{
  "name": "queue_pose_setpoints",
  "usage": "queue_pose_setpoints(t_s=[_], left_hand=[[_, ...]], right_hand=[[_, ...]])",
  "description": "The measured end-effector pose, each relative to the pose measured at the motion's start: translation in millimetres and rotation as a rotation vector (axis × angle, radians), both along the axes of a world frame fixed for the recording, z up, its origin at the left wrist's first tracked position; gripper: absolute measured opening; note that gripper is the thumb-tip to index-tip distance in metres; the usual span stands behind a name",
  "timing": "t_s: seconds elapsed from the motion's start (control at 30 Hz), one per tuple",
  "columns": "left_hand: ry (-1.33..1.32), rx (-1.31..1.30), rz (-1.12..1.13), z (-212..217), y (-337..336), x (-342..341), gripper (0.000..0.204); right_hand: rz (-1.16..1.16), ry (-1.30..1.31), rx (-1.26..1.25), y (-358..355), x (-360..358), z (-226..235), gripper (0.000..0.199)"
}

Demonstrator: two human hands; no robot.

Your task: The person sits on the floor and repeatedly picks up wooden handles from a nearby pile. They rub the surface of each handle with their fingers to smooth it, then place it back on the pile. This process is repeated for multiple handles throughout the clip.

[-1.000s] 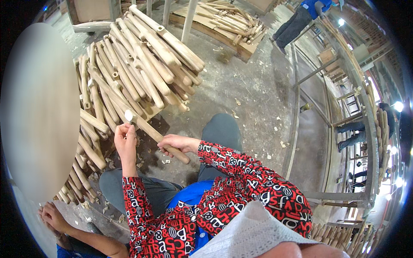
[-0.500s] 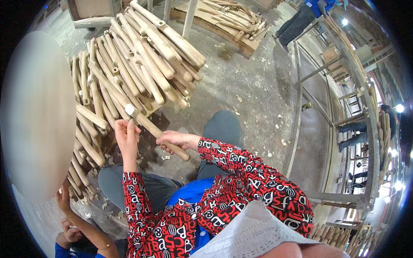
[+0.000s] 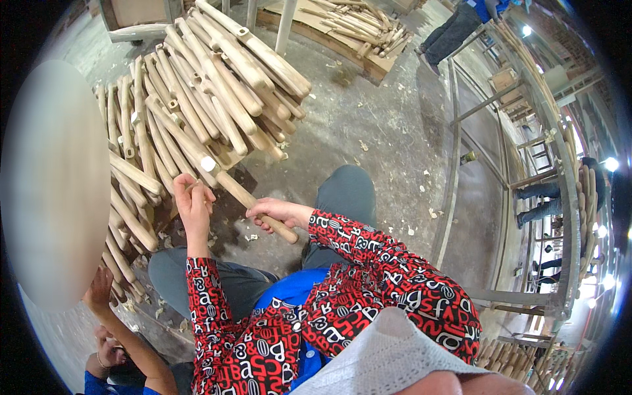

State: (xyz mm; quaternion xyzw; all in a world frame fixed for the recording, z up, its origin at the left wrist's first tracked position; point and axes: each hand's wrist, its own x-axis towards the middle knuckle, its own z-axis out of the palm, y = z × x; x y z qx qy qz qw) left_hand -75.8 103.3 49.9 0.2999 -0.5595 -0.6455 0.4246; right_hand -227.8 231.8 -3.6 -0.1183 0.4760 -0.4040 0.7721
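Note:
My right hand (image 3: 271,214) grips a smooth, pale wooden rod (image 3: 238,189) near its rounded lower end. The rod slants up and left to the pile. At its upper part is a small white patch (image 3: 209,163); whether the rod runs on beyond it I cannot tell. My left hand (image 3: 192,199) is raised just left of the rod, apart from it, with fingers curled together; what they hold, if anything, is hidden. Beyond both hands lies a large pile of similar wooden pieces (image 3: 204,108), some with small slots near their ends.
At the lower left, a co-worker's arm (image 3: 141,359) and hands are close beside me. A second wooden pile (image 3: 359,26) lies on a low board at the back. To the right stands a long metal frame (image 3: 510,168). Wood shavings (image 3: 364,146) dot the concrete floor.
The rod and white patch have shifted slightly right, with my right hand moving along. My left hand's fingers have curled more. The co-worker's hand has moved up a little.

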Motion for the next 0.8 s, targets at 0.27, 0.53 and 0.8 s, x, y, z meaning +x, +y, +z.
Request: queue_pose_setpoints(t_s=[0.27,0.53,0.8], left_hand=[[-0.138,0.083,0.116,-21.8,-17.1,1.1,0.020],[-0.471,-0.217,0.318,-48.8,-51.1,37.2,0.040],[-0.661,-0.131,-0.052,-26.7,-50.7,39.9,0.039]], right_hand=[[0.002,0.146,-0.093,7.0,9.3,-8.8,0.023],[0.034,0.146,-0.154,3.2,35.3,-11.9,0.025],[0.079,0.503,-0.338,5.3,31.9,-17.3,0.027]])
